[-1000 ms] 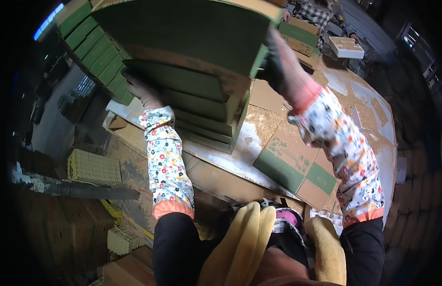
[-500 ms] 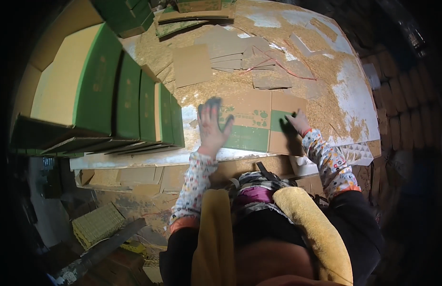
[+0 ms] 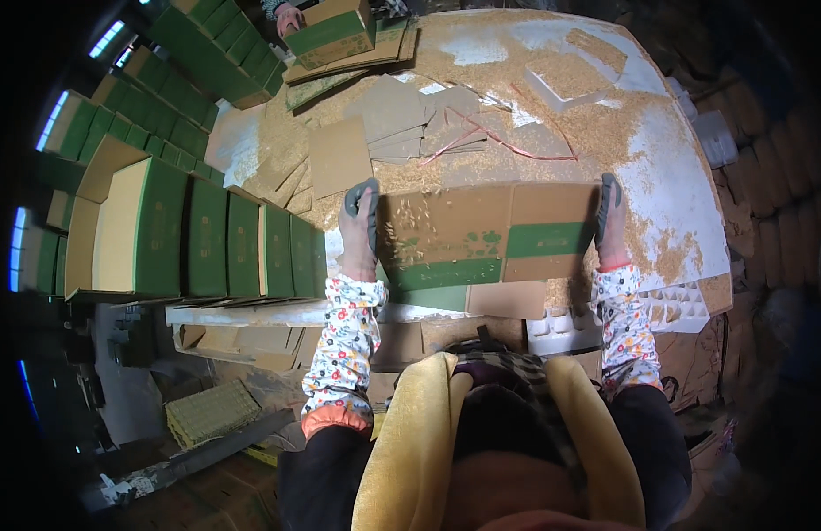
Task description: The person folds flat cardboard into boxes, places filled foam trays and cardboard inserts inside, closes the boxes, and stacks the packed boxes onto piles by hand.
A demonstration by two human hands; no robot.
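A flattened brown and green cardboard box (image 3: pixel 463 212) is held up between my two hands, its near side tilted toward me. My left hand (image 3: pixel 361 226), in a grey-tipped glove, grips its left edge. At the right edge my right hand (image 3: pixel 609 217) is closed on it in the same way. Loose tan shavings scatter across the printed face of the cardboard. Below its near edge, another piece of brown and pale green cardboard (image 3: pixel 506 298) shows. The fingers behind the held box are partly hidden.
Green and tan boxes (image 3: pixel 161 234) stand in a row on the left. The table (image 3: pixel 645 159) carries spread shavings, loose cardboard sheets (image 3: pixel 339 157) and pink string (image 3: pixel 516 155). White moulded trays (image 3: pixel 676 305) lie at the near right edge. At the far side another person's hand (image 3: pixel 289 19) touches a green box (image 3: pixel 335 40).
My hands have gone from spread over the flat cardboard to gripping its two side edges. The cardboard has been lifted off the table, and the view has shifted.
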